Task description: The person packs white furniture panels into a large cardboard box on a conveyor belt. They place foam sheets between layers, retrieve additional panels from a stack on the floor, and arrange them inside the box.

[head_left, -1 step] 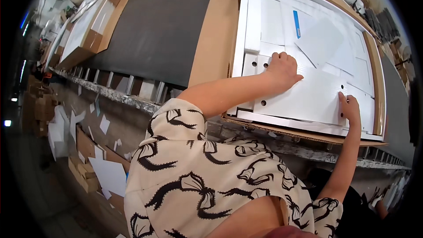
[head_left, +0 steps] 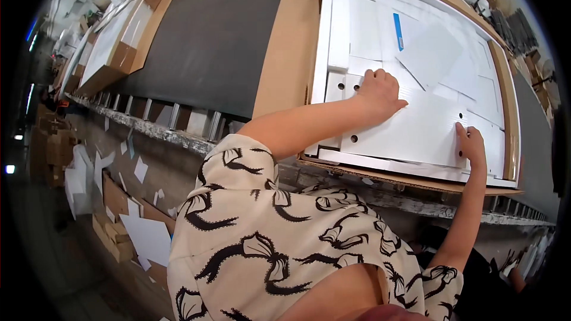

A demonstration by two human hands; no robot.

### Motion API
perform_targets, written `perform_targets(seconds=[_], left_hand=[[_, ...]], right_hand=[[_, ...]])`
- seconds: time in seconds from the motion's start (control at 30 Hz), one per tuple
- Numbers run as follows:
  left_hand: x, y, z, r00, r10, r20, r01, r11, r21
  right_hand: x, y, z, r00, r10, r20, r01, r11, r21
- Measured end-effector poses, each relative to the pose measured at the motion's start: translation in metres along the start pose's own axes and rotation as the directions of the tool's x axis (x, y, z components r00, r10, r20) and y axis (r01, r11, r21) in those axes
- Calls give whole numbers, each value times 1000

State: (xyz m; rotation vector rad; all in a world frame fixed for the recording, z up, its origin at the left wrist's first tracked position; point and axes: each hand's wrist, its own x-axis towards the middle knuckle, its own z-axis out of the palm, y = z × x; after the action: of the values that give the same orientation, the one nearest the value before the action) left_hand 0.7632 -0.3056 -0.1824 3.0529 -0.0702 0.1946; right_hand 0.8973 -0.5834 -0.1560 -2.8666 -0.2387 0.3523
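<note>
A white panel (head_left: pixel 401 134) with dark round holes near its ends lies in an open cardboard box (head_left: pixel 505 113), on top of other white boards. My left hand (head_left: pixel 377 98) is at the panel's far edge, its fingers curled down and its thumb pointing right over the white surface. At the panel's right end, my right hand (head_left: pixel 471 144) has bent fingers against it, between two of the holes. The undersides of both hands' fingertips are hidden. Beyond the panel are a blue strip (head_left: pixel 398 31) and a pale flat sheet (head_left: pixel 433 53).
The box rests on a dark conveyor belt (head_left: pixel 208 30), one cardboard flap (head_left: pixel 285 53) folded out to the left. Another carton (head_left: pixel 116 53) stands farther left on the belt. White scraps and cardboard (head_left: pixel 146 238) litter the floor at lower left.
</note>
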Motion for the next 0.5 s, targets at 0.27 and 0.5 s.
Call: perform_targets(seconds=[0.27,0.5], left_hand=[[-8,-26,-28,994,6,105,9,989,-147],[-19,-64,-45,990,130,57,-124,987,-105]], right_hand=[[-8,1,5,973,-170,-155,156,983,-101],[-41,-43,2,973,-232,-6,225,946,-236]])
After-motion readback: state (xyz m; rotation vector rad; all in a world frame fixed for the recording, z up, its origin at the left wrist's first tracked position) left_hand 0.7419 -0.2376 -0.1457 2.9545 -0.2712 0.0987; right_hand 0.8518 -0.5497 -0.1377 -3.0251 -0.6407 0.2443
